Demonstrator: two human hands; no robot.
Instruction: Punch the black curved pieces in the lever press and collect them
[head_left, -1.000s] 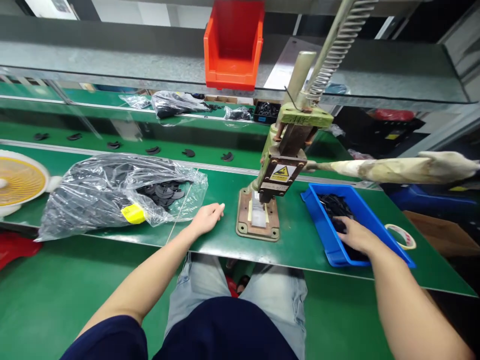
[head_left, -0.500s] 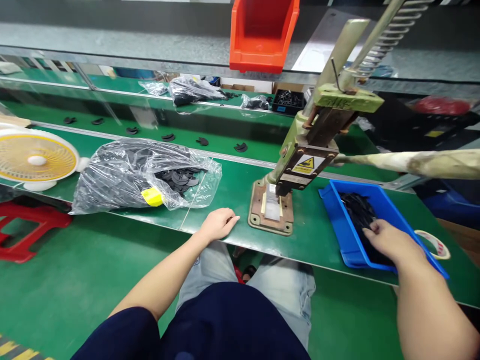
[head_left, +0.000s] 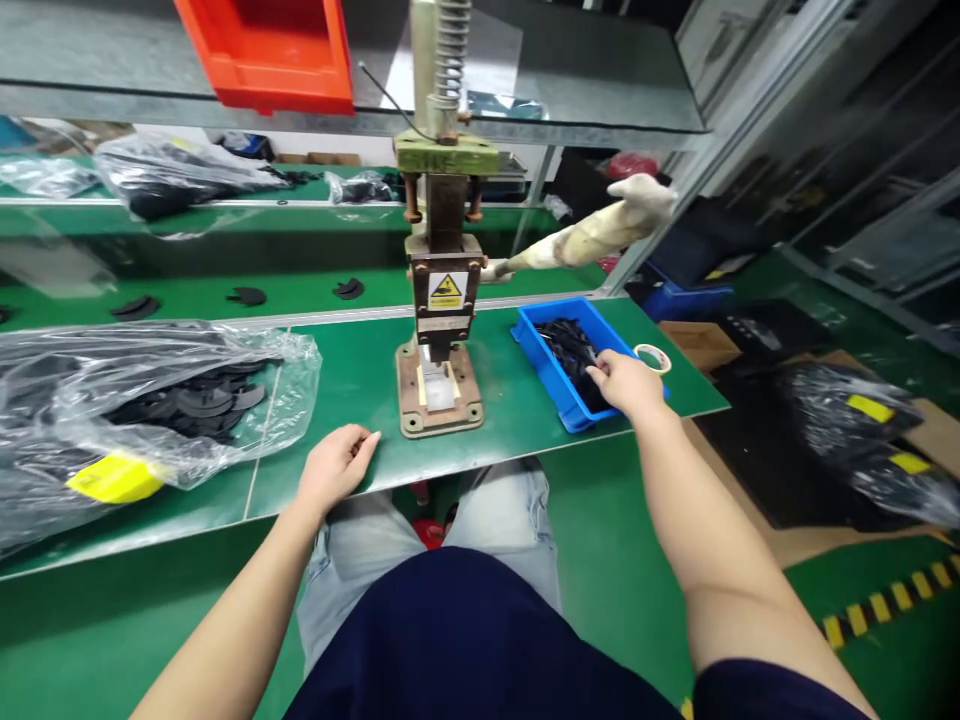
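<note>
My right hand (head_left: 628, 385) reaches into the blue bin (head_left: 541, 366) of black flat parts (head_left: 566, 345), its fingers pinched on one of them. My left hand (head_left: 336, 467) rests on the front edge of the green bench (head_left: 360, 375), fingers loosely together, holding nothing. Between the hands stands a green hand press (head_left: 442, 270) on a brown base plate (head_left: 438, 394), with a cloth-wrapped lever (head_left: 600, 230) pointing to the right.
A clear plastic bag (head_left: 112, 400) of black parts with a yellow label lies at the left. A tape roll (head_left: 654, 357) sits beside the bin. Loose black parts (head_left: 247, 296) lie on the conveyor behind. An orange bin (head_left: 270, 50) hangs overhead. Bagged parts on cardboard (head_left: 862, 430) lie on the floor at right.
The view has swung to the right, so the press now stands at the centre. My right hand stays in the blue bin and has closed on a part. My left hand has not left the bench edge.
</note>
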